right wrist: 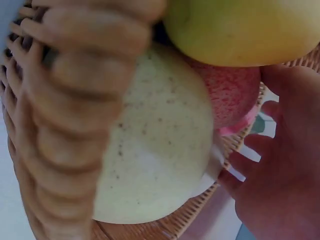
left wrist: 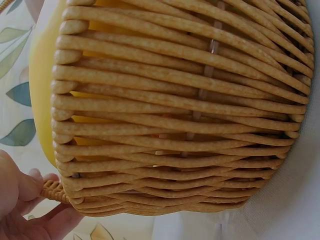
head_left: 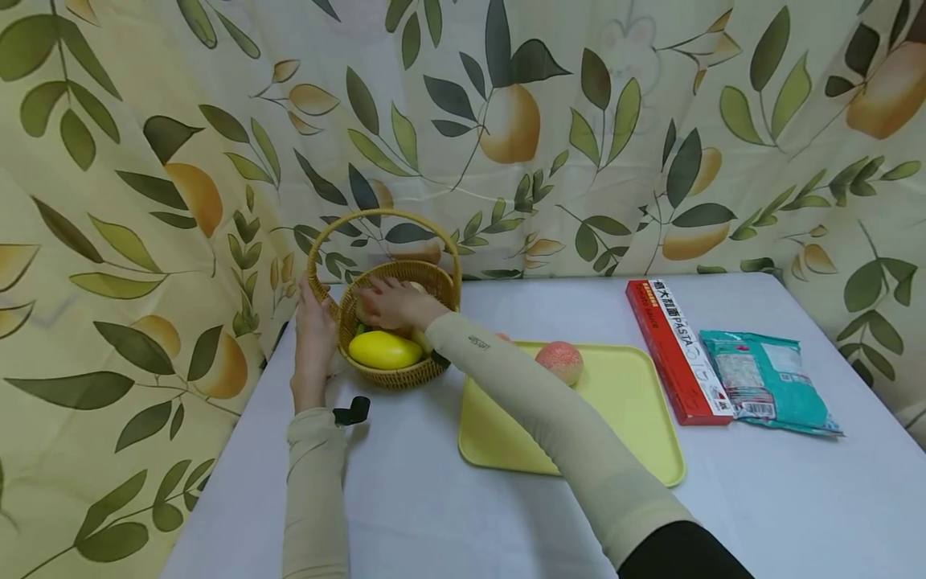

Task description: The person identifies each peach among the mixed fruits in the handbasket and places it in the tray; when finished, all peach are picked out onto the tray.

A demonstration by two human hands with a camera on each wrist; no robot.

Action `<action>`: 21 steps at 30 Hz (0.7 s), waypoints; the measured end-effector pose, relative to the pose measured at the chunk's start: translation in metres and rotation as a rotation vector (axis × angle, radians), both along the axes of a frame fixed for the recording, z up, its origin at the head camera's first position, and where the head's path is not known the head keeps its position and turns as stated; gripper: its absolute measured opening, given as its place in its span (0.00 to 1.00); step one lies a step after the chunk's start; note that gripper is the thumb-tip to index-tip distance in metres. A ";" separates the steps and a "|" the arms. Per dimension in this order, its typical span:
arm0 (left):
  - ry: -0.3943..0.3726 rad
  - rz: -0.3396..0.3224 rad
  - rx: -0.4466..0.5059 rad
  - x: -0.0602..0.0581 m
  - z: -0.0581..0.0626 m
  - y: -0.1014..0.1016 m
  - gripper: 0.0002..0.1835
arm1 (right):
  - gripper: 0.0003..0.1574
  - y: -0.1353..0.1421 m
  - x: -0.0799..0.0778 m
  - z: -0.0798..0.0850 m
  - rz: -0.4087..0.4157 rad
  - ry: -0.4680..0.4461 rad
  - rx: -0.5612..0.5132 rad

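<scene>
A wicker basket with a tall arched handle stands at the left back of the table, holding several fruits. My left hand is at its left side, fingers around the foot of the handle. My right hand reaches down into the basket, fingers spread and loosely bent. In the right wrist view it lies beside a yellow-green fruit and a pink peach, fingertips near the inner far wall. A pale speckled pear sits next to them. At the basket's front is a bright yellow fruit.
A yellow tray lies right of the basket, under my right forearm, with a pink peach on it. Another reddish thing is mostly hidden by the sleeve. Farther right are a red pasta box and a teal bag.
</scene>
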State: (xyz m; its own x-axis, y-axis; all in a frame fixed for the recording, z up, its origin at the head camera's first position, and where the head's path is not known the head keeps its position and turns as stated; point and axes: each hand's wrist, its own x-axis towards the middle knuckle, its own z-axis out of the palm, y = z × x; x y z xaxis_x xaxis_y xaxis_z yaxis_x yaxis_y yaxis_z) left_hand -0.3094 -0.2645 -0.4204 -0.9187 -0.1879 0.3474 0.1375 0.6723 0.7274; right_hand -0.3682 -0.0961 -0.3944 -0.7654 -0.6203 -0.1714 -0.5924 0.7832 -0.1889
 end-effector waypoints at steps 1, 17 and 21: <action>-0.003 0.001 0.000 0.001 0.000 0.000 0.31 | 0.37 0.000 0.000 -0.001 0.004 0.011 0.015; -0.022 -0.003 0.003 0.002 -0.001 0.001 0.32 | 0.32 -0.012 0.004 -0.007 -0.092 0.034 0.048; -0.005 0.001 -0.009 0.002 -0.001 0.002 0.32 | 0.36 -0.007 0.001 -0.007 -0.091 0.018 0.043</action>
State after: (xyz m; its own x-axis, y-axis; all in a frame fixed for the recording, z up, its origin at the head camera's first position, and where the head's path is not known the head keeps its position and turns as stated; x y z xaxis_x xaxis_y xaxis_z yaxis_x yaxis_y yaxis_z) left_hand -0.3071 -0.2627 -0.4216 -0.9202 -0.1856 0.3447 0.1336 0.6787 0.7221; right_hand -0.3669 -0.1032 -0.4017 -0.8215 -0.5402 -0.1823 -0.5213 0.8412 -0.1438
